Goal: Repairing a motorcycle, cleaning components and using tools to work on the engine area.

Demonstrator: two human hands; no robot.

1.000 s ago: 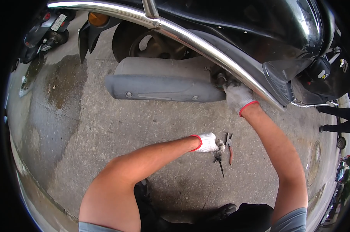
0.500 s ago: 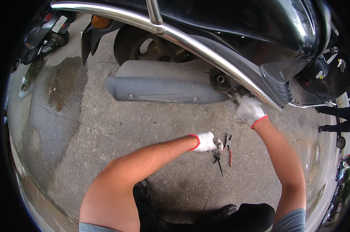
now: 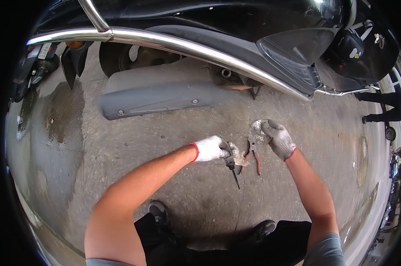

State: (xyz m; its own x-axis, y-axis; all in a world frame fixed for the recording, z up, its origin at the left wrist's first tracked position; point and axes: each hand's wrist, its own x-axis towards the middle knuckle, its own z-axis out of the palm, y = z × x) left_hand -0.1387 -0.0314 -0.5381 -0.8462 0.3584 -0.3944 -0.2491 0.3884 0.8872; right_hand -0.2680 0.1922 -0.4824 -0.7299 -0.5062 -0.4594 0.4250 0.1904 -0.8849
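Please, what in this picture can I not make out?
All in the head view:
Handle of the dark tool: partly covered by the left hand.
Small grey piece in the right hand: too small to identify.
Wheel: partly behind chrome bar and muffler cover.
Black scooter: top cut off by the upper edge.

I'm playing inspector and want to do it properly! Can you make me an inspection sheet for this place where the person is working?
Surface: grey concrete ground, with a dark wet patch at left.
Things: black motorbike with a grey exhaust cover; red-handled pliers near the middle.
Clutter: nothing seen clearly enough to name.
Grips: left grip, white-gloved, closed around a screwdriver-like tool; right grip, in a dirtier glove, pinches a silvery piece, exact kind unclear.
Cables: nothing seen.
Surroundings: another motorbike at far left; a standing person, far right.
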